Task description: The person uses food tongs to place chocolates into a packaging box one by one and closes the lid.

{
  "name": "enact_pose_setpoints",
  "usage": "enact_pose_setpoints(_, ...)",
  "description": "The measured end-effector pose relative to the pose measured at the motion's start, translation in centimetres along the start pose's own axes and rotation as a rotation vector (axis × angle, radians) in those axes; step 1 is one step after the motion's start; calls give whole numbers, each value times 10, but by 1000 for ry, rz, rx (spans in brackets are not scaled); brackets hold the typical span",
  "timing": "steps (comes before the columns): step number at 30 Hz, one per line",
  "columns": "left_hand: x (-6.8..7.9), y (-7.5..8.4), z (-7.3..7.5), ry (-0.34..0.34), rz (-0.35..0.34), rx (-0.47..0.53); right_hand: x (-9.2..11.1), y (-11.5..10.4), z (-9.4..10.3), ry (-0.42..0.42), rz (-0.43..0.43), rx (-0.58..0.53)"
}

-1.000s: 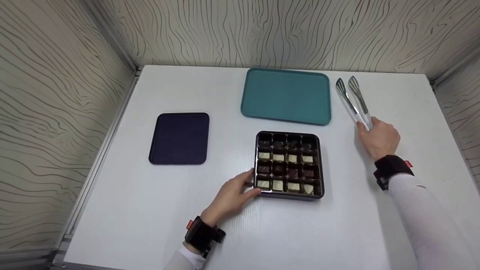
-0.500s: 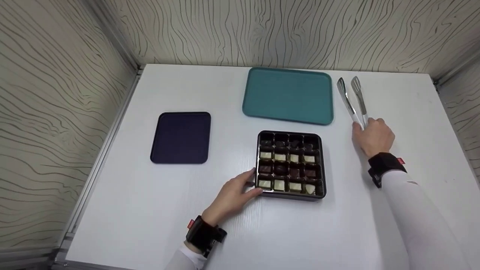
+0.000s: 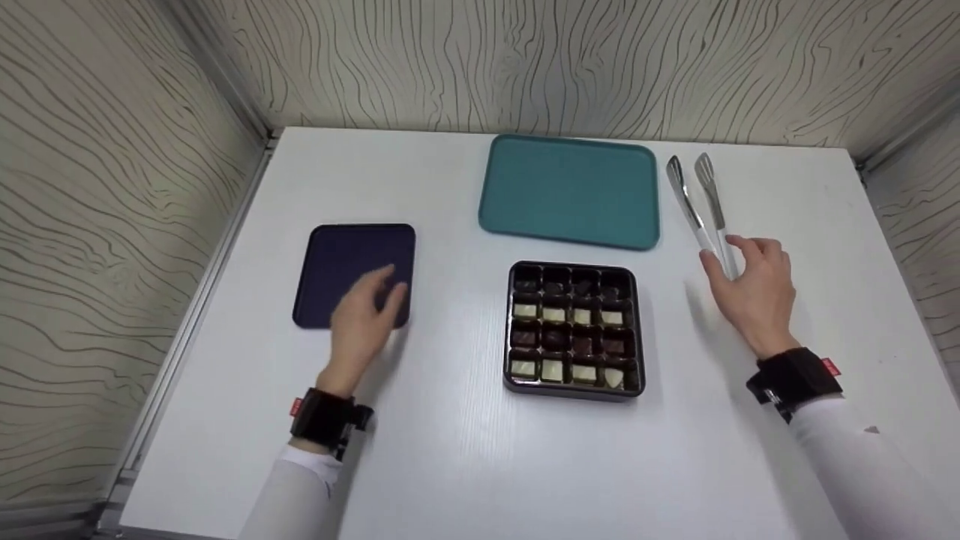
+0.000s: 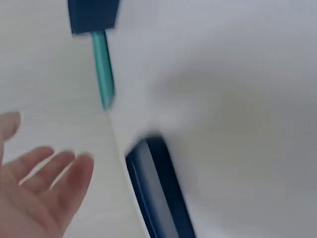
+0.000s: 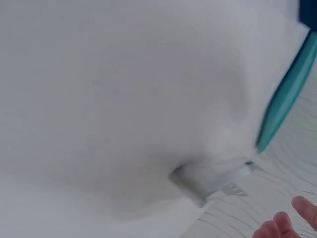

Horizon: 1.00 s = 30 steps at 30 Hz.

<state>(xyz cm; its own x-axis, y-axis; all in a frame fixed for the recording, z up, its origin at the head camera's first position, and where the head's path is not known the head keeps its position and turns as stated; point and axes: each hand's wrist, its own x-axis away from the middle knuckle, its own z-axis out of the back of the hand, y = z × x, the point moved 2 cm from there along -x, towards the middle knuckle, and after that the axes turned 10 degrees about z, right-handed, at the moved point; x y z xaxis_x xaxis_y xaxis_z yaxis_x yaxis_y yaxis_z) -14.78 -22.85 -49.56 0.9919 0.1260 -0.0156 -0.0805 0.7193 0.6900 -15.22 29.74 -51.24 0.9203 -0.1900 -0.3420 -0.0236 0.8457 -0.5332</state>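
Observation:
My left hand (image 3: 364,319) hovers over the near right corner of a small navy tray (image 3: 345,262), thumb and fingers apart with nothing between them. Its palm and spread fingers show in the left wrist view, beside the tray's edge (image 4: 158,188). My right hand (image 3: 757,296) is around the handle end of a pair of metal tongs (image 3: 715,206) with white handles, thumb and forefinger spread. In the right wrist view the tongs (image 5: 213,178) lie on the table, below the raised fingertips. A black divided box (image 3: 574,393) between the hands holds rows of white chocolates (image 3: 553,316) and dark chocolates.
A larger teal tray (image 3: 570,191) lies at the back of the white table (image 3: 450,450), behind the chocolate box and left of the tongs. Wood-patterned panels (image 3: 465,67) rise behind the table and at both sides.
My left hand has let go of the chocolate box's near left corner and moved left to the navy tray. My right hand has loosened from the tongs and drawn back slightly; the tongs stay put.

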Motion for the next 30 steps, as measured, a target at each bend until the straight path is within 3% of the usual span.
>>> enact_pose_setpoints(2, -15, -15, 14, 83, 41, -70, 8, -9, 3, 23, 19, -24)
enact_pose_setpoints(4, -27, -30, 26, 115, 97, -139, 15, -17, 5, 46, 38, -55)
enact_pose_setpoints(10, -49, -71, 45, 104, 263, -291, 31, -39, 8, 90, 82, -146)
enact_pose_setpoints(15, -54, -90, 48, 110, 350, -339, 42, -48, 10, 96, 124, -169)
enact_pose_setpoints(23, -53, -103, 50, 222, 316, -341, 52, -47, 7, 82, 129, -172)
enact_pose_setpoints(30, -49, -90, 50, 203, 355, -281, 57, -45, 7, 71, 139, -180)
